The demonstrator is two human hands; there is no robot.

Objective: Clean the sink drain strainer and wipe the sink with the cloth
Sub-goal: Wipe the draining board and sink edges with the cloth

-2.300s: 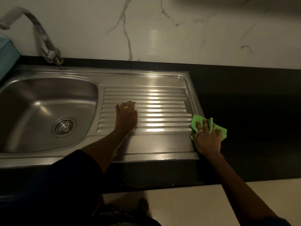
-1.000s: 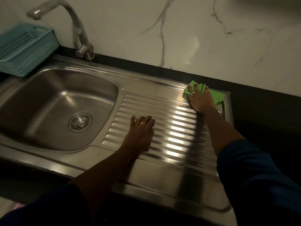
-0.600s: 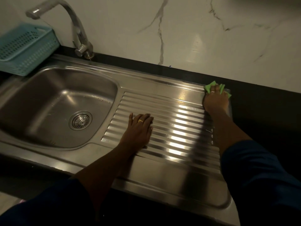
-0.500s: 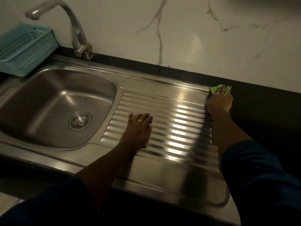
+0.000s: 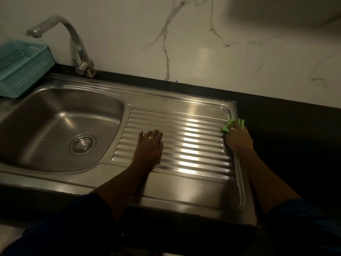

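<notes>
Our right hand (image 5: pixel 238 138) presses the green cloth (image 5: pixel 232 124) bunched at the sink (image 5: pixel 184 189) rim, left hand (image 5: pixel 150 145) flat and empty — the cloth looks soft and light, best gripped in a wad.

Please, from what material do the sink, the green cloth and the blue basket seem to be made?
The sink looks like brushed stainless steel: grey, with bright streaks of reflected light on its ribs. The green cloth under the right hand looks like soft fabric, since it bunches; the weave is too small to tell. The basket seems to be moulded plastic: matte turquoise with regular perforations.
</notes>
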